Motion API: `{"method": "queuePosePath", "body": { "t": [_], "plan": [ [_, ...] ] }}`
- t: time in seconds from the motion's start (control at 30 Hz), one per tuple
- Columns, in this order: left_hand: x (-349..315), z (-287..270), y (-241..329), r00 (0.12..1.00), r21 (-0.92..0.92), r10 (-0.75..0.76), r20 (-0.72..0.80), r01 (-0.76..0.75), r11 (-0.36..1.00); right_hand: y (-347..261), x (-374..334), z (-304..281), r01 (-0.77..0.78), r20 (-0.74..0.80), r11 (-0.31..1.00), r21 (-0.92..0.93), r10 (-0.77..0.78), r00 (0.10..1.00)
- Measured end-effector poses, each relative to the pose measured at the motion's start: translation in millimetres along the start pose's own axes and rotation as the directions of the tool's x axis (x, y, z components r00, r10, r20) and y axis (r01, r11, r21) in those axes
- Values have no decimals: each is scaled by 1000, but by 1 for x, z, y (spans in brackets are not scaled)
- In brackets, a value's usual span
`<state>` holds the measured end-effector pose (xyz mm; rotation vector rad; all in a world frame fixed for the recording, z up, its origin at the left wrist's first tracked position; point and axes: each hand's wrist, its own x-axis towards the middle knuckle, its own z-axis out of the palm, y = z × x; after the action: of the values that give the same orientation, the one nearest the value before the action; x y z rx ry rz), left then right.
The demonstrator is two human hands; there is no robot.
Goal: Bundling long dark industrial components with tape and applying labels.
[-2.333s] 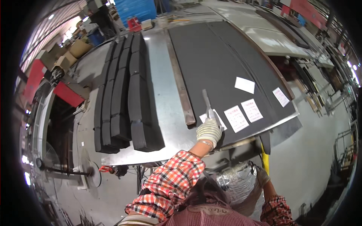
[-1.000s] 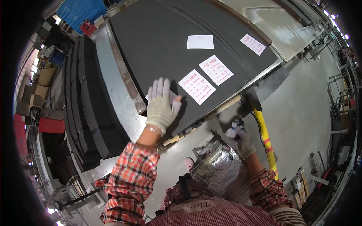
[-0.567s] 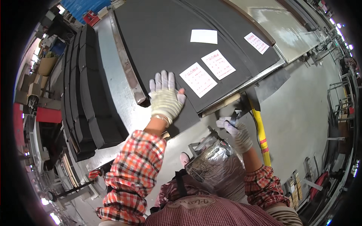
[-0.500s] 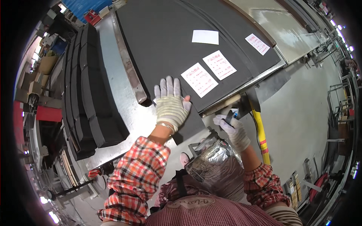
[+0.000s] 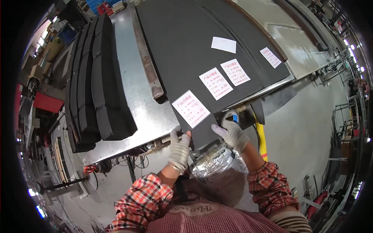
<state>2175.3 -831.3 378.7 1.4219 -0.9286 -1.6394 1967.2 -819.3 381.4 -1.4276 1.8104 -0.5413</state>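
A large dark grey sheet [image 5: 171,42] covers the table, its near corner hanging over the front edge. My left hand [image 5: 179,150], in a striped pale glove, is closed with its fingers curled and thumb up at this near corner. My right hand [image 5: 234,134], gloved too, is at the corner's right side, thumb stretched toward the sheet. Its fingers are wrapped round a small blue item [image 5: 235,117], mostly hidden. Just ahead of my left hand lies a white card with red print [image 5: 191,109]. Beyond it are two similar cards [image 5: 216,83] [image 5: 235,72] and a blank white card [image 5: 223,44].
Folded black sheets [image 5: 107,77] stand stacked at the left on the metal tabletop [image 5: 126,58]. A brown metal bar [image 5: 147,62] runs along the sheet's left side. Another printed card [image 5: 271,57] lies far right. A foil-wrapped object [image 5: 215,163] is in front of me, near a yellow post [image 5: 261,141].
My left hand has left its flat place on the sheet, drawn nearer and curled at the corner. A printed card shows where it was. My right hand has moved up slightly toward the sheet.
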Motion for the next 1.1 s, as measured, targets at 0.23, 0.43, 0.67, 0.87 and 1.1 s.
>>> {"method": "queuePosePath", "body": {
  "t": [0.23,0.43,0.67,0.87,1.1],
  "plan": [
    [-61,-17,-42,998,151,43,34,-48,987,-4,-73,-41,64,286,996,-57,-45,957],
    [-47,1,63,854,66,305,422,-364,929,-46,-79,-52,457,197,878,146,-478,856],
    [-45,-9,88,881,185,-10,474,-88,979,-63,-75,-49,571,466,813,-114,-464,753],
    [-63,-25,69,853,275,-23,521,-142,951,-87,-70,-49,600,468,792,-114,-491,735],
    [-19,-76,-15,955,194,130,268,-185,963,-30,32,-98,315,533,926,-209,-162,830]
  ]
}}
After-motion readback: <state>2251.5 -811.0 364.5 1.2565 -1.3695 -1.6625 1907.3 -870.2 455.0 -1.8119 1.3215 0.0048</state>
